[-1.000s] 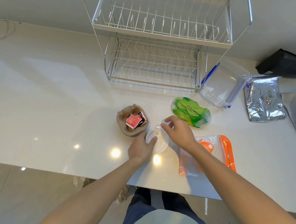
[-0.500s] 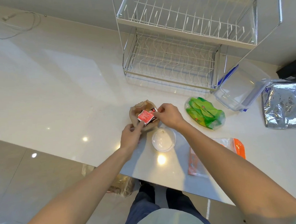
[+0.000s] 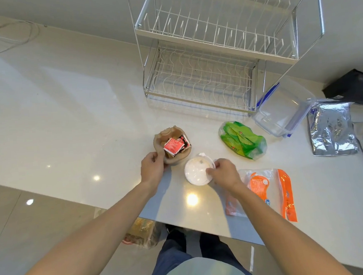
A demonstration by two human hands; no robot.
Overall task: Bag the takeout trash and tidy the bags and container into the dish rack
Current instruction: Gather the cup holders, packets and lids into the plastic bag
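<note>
A crumpled brown pulp cup carrier [image 3: 160,142] lies on the white counter with red sauce packets [image 3: 173,146] inside it. My left hand [image 3: 152,168] grips the carrier's near left edge. Right of it sits a round white plastic lid [image 3: 197,171]; my right hand [image 3: 224,174] pinches its right rim. An orange-printed zip bag [image 3: 272,188] lies under my right forearm. A clear bag of green packets [image 3: 242,140] lies behind it. A clear container with blue clips [image 3: 281,106] leans by the wire dish rack [image 3: 217,55].
A silver foil bag [image 3: 331,127] and a black pouch [image 3: 353,86] lie at the right. A white cable [image 3: 12,36] is coiled at the far left. The counter's front edge runs just below my hands, with a bag on the floor [image 3: 143,232] beneath.
My right hand left the red packets in the carrier and came back down to the white lid. My left hand shifted to hold the carrier's edge.
</note>
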